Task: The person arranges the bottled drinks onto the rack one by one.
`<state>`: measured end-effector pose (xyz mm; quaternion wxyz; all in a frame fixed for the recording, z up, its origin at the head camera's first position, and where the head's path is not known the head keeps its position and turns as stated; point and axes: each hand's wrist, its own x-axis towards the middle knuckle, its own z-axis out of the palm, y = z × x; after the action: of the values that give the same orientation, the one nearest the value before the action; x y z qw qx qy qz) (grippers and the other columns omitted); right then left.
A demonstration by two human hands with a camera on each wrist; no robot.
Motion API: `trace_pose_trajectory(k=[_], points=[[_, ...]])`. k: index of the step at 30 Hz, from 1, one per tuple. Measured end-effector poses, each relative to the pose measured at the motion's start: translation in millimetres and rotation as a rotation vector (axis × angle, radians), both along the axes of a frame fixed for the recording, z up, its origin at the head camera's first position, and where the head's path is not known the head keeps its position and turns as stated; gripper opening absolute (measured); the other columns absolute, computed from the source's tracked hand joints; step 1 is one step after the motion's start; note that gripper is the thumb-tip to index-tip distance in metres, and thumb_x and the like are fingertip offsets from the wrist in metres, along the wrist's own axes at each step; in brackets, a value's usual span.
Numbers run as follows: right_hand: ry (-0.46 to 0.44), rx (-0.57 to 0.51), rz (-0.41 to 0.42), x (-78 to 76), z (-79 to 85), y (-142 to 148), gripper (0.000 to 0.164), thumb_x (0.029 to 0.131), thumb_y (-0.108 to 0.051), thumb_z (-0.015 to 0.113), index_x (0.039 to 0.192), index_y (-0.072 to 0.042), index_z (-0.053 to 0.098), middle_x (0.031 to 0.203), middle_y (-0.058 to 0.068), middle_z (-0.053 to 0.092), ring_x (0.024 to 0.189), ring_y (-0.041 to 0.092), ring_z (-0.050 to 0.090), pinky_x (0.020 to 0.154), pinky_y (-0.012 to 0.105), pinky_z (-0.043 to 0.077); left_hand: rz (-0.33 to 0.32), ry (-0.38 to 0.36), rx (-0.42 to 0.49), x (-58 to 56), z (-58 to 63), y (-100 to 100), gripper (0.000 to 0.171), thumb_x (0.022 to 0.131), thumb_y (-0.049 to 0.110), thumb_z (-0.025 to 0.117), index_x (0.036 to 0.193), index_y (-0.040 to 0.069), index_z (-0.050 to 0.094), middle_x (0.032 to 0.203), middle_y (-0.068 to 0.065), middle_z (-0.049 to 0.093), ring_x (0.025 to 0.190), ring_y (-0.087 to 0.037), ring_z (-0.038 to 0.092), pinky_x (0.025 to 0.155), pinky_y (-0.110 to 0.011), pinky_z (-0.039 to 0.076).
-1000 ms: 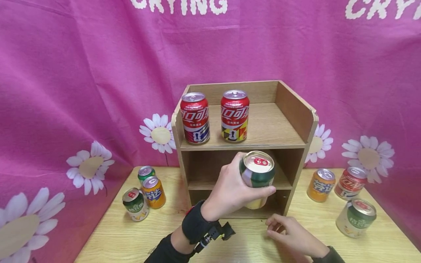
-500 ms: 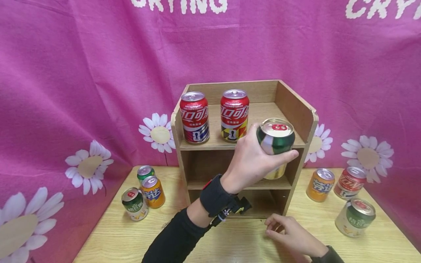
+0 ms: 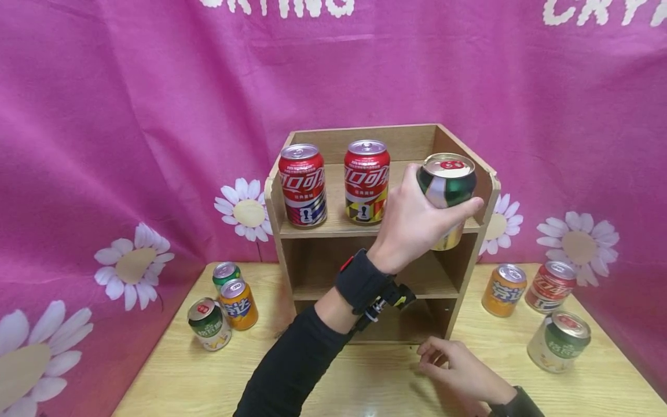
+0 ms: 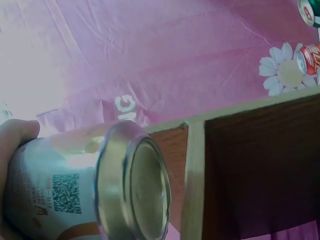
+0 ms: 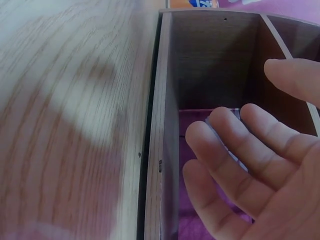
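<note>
In the head view, the left hand (image 3: 414, 223) grips a green-shouldered drink can (image 3: 453, 188) with a red tab, thumb laid across its near side. The can is close to upright, in the air at the right-hand part of the wooden shelf unit (image 3: 432, 281), its base showing lower than the top board's front edge. On that top level 2 Coca-Cola cans (image 3: 367, 182) stand apart, at the left and middle. The step in hand looks to be loading the can beside them; the next move seems to call for more height to clear the board's edge, then a reach inward. The right hand (image 3: 464, 370) is near the unit's foot, holding nothing. On the table (image 3: 375, 376) stand 3 cans to each side, a Fanta can (image 3: 504, 291) among each 3.

In the left wrist view, the held can shows its bare base and a QR code (image 4: 66, 193), with nothing seen under it; the pink cloth (image 4: 165, 50) hangs behind.

In the right wrist view, that hand's fingers are loosely bent before the lowest compartment (image 5: 215, 60); whether it touches the table cannot be told.
</note>
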<state>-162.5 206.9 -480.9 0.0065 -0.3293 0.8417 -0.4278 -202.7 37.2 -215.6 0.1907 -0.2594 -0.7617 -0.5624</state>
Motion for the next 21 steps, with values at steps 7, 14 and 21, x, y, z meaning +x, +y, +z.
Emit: trace_pose_trajectory(k=[7, 14, 21], points=[[0.018, -0.013, 0.015, 0.5, 0.9, -0.9, 0.008, 0.09, -0.009, 0.063, 0.097, -0.006, 0.06, 0.085, -0.01, 0.062, 0.074, 0.004, 0.06, 0.06, 0.026, 0.051, 0.05, -0.024, -0.004, -10.6, -0.7, 4.5, 0.067, 0.07, 0.041, 0.082, 0.117, 0.008, 0.047, 0.089, 0.005, 0.06, 0.078, -0.004, 0.058, 0.066, -0.02, 0.047], [0.025, -0.015, 0.009, -0.2, 1.1, -0.6, 0.008, 0.09, -0.007, 0.063, 0.096, -0.005, 0.06, 0.085, -0.01, 0.062, 0.074, 0.004, 0.059, 0.06, 0.026, 0.051, 0.175, -0.013, -0.051, -20.1, 0.2, 12.1, 0.064, 0.067, 0.048, 0.081, 0.109, 0.011, 0.049, 0.081, 0.007, 0.057, 0.077, -0.006, 0.057, 0.061, -0.021, 0.044], [0.02, -0.014, 0.005, -2.3, -0.4, 2.3, 0.007, 0.09, -0.007, 0.063, 0.096, -0.006, 0.06, 0.084, -0.011, 0.062, 0.075, 0.004, 0.059, 0.061, 0.025, 0.051, 0.234, -0.006, -0.082, -27.0, 0.2, 20.7, 0.067, 0.066, 0.052, 0.08, 0.109, 0.011, 0.049, 0.083, 0.006, 0.057, 0.078, -0.008, 0.057, 0.061, -0.02, 0.044]])
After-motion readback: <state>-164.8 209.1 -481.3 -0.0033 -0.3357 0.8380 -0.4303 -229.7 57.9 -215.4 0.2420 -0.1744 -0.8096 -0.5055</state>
